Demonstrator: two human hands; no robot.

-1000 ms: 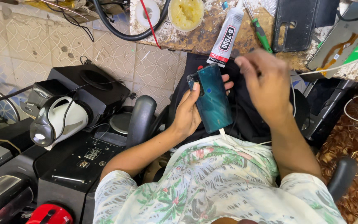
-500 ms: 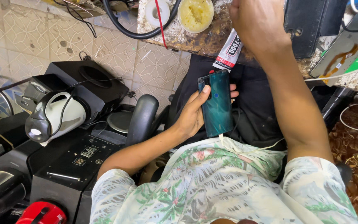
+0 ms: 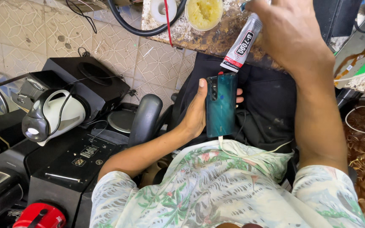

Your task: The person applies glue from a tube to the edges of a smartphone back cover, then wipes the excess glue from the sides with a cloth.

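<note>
Left hand [image 3: 197, 114] clamps the slick, fragile teal phone [image 3: 220, 105] by its edges; right hand [image 3: 290, 36] probably grips the soft glue tube [image 3: 241, 42].

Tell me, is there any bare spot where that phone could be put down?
Bare patches: the dark lap right of the phone, and the tiled floor beyond the black speaker. The workbench, under the right hand and glue tube, is crowded.
</note>
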